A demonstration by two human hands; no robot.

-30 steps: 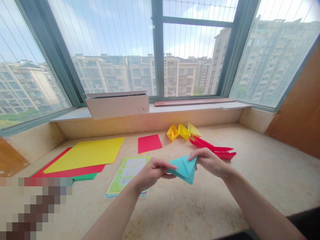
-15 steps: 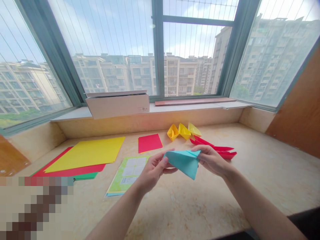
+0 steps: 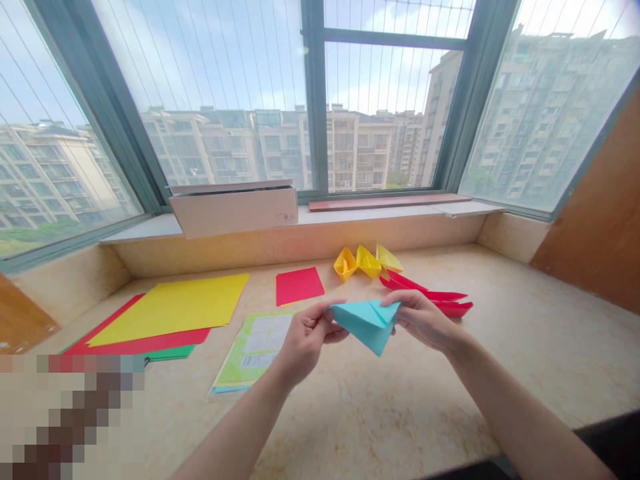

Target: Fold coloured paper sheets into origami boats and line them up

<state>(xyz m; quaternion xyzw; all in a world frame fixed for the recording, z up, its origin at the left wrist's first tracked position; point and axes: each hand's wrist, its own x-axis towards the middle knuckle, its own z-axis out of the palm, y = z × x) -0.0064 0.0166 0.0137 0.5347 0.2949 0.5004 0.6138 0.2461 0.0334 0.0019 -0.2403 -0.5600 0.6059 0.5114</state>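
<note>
A folded piece of light blue paper (image 3: 367, 323) is held up above the stone-patterned counter, roughly triangular with its point facing down toward me. My left hand (image 3: 311, 339) pinches its left corner between thumb and fingers. At the upper right corner, my right hand (image 3: 417, 315) grips it, thumb side on top and some fingertips hidden behind the paper. A slanting fold line shows near that right corner. Just beyond my right hand lie red folded paper boats (image 3: 453, 308), partly covered by the hand.
Three yellow folded paper boats (image 3: 369, 262) stand behind. Red square sheets (image 3: 300, 287) lie at the middle; large yellow sheets (image 3: 175, 307) rest over red and green ones at left. A green packet (image 3: 250, 353) lies by my left forearm. A white box (image 3: 235, 212) sits on the sill.
The blue paper has tilted slightly, its lower point shifting a little left and up. My left fingers have curled closer around its left corner.
</note>
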